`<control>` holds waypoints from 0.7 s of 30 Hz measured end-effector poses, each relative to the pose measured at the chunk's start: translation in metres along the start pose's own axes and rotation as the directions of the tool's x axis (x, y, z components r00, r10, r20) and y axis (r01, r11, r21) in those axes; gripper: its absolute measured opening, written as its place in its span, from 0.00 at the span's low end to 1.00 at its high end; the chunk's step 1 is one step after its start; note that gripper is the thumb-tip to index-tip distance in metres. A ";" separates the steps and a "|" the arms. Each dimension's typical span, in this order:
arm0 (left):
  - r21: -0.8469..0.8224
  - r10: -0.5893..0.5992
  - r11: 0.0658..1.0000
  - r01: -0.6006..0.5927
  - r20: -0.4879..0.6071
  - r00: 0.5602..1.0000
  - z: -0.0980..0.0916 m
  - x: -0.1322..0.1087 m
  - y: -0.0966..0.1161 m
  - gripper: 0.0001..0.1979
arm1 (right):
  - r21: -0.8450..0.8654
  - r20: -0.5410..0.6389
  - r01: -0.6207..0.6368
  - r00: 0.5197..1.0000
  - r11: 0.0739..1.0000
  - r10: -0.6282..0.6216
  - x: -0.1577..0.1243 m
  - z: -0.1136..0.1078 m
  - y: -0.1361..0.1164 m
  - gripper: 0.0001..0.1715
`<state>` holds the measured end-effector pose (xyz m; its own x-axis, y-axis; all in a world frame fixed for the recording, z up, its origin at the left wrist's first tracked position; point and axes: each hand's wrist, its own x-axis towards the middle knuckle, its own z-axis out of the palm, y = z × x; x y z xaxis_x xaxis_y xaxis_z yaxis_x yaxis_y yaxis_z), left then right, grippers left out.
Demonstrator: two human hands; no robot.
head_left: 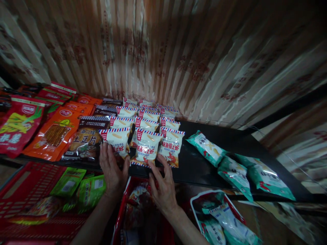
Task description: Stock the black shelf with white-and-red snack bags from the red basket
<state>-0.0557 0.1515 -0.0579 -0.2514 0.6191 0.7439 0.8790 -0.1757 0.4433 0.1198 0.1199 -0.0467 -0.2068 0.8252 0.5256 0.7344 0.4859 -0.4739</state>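
Rows of white snack bags with red and blue striped edges stand on a black shelf (194,163). At the front left of these rows, my left hand (111,170) touches the lower part of one snack bag (116,137), its fingers stretched out. My right hand (163,185) has its fingers apart at the bottom of the front middle snack bag (146,144). Just beside it stands the front right snack bag (171,144). Neither hand is wrapped around a bag. A dark brown bag of potato chips (85,139) is left of my left hand.
Orange bags (56,134) and red bags (21,122) fill the shelf's left end. Several green-and-white bags (233,175) lie at the right. Below are a red basket (15,204) with green packets (90,190), a middle red basket (126,200), and a white-rimmed basket (195,200).
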 end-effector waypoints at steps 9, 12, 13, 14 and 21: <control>0.045 0.022 0.999 -0.023 0.022 1.000 -0.001 -0.002 -0.002 0.40 | -0.029 -0.011 0.019 1.000 0.999 -0.020 -0.002 -0.001 -0.003 0.35; 0.055 0.041 0.998 -0.043 0.039 0.998 -0.003 0.000 -0.004 0.40 | -0.040 0.000 0.022 1.000 0.999 -0.022 -0.002 -0.004 -0.003 0.33; 0.059 0.045 0.997 -0.048 0.053 0.998 -0.004 0.001 -0.004 0.39 | -0.041 0.000 0.025 1.000 0.999 -0.025 -0.002 -0.005 -0.002 0.32; 0.065 0.046 0.997 -0.051 0.071 0.996 -0.005 0.001 -0.004 0.39 | -0.043 -0.001 0.030 1.000 0.999 -0.030 -0.002 -0.005 -0.001 0.32; 0.125 0.023 0.991 -0.044 0.164 0.986 -0.007 0.000 0.001 0.37 | -0.059 -0.002 0.070 0.998 0.996 -0.071 -0.004 -0.004 0.000 0.32</control>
<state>-0.0578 0.1464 -0.0541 -0.1612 0.7317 0.6623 0.9330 -0.1058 0.3441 0.1234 0.1151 -0.0461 -0.2570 0.7884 0.5590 0.7551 0.5248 -0.3930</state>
